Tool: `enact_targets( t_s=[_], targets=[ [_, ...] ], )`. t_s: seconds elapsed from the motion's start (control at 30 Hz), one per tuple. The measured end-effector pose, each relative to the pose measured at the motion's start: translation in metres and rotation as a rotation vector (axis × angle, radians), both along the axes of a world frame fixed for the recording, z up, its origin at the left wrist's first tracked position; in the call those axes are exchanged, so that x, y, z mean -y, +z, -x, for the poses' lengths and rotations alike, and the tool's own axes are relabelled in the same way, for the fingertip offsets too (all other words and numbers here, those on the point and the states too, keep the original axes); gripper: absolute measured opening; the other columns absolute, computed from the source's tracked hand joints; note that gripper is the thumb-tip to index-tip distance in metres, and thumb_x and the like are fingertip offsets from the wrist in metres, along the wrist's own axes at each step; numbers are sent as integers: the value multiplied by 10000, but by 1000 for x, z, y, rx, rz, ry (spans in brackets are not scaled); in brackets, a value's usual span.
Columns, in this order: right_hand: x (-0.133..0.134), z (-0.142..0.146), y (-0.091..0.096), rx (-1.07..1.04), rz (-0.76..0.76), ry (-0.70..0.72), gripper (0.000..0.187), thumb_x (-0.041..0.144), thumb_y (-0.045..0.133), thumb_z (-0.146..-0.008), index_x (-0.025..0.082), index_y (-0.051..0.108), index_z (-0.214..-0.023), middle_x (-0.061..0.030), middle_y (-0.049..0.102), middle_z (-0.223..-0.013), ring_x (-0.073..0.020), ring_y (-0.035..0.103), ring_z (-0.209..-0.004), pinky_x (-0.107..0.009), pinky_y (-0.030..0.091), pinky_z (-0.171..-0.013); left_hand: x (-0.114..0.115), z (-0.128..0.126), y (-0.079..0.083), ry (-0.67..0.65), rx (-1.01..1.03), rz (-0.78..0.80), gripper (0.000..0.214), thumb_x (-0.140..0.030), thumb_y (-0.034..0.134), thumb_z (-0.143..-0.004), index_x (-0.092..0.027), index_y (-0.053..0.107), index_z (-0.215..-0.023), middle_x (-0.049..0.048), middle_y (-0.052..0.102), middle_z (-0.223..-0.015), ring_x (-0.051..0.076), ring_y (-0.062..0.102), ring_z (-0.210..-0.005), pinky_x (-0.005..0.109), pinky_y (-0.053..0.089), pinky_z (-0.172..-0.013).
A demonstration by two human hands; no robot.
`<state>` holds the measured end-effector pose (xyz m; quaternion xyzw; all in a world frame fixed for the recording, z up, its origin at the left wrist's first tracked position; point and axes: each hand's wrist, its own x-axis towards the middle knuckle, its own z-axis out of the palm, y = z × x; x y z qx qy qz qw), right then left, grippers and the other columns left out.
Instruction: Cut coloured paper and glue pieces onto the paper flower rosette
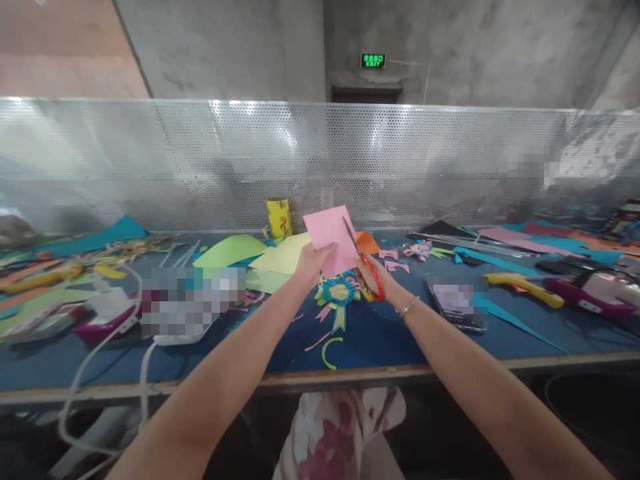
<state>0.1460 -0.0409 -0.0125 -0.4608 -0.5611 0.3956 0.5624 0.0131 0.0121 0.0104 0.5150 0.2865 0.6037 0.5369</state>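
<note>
My left hand is closed on the lower left part of a pink sheet of paper, which it holds up above the table. In my right hand is a pair of scissors with red handles. Their dark blades lie along the right side of the pink sheet, pointing up and away. Whether the blades have cut into it I cannot tell. Just below the sheet, a paper rosette with a teal ring, pale yellow centre and hanging tails lies on the blue table.
Green and yellow sheets lie left of my hands, near a yellow packet. A phone and a yellow glue gun lie to the right. White cables hang over the left front edge. A perforated metal screen stands behind.
</note>
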Motion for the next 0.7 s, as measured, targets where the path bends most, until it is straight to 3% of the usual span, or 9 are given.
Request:
enact_targets(
  t_s=[0.17,0.5,0.7],
  targets=[
    [0,1,-3,40,-12,30,371,552,496,-696,214,345,-692,90,368,-446,-45,326,-299,-176,264,-280,1,0,0,-6,-12,13,381,-286,721,-516,-98,640,-836,103,677,-846,203,629,-721,345,493,-702],
    [7,2,6,-147,111,133,486,674,451,-642,211,305,-660,89,317,-421,-41,288,-323,-183,227,-311,0,1,-5,-78,-67,-21,436,-307,721,-519,-103,633,-894,109,672,-888,212,632,-775,344,484,-746],
    [9,1,6,-61,48,115,477,685,418,-655,218,325,-693,86,312,-410,-58,296,-313,-203,235,-314,-1,1,-7,-90,-108,-39,463,-324,726,-511,-107,634,-910,119,664,-927,222,628,-804,347,480,-755]
  ],
)
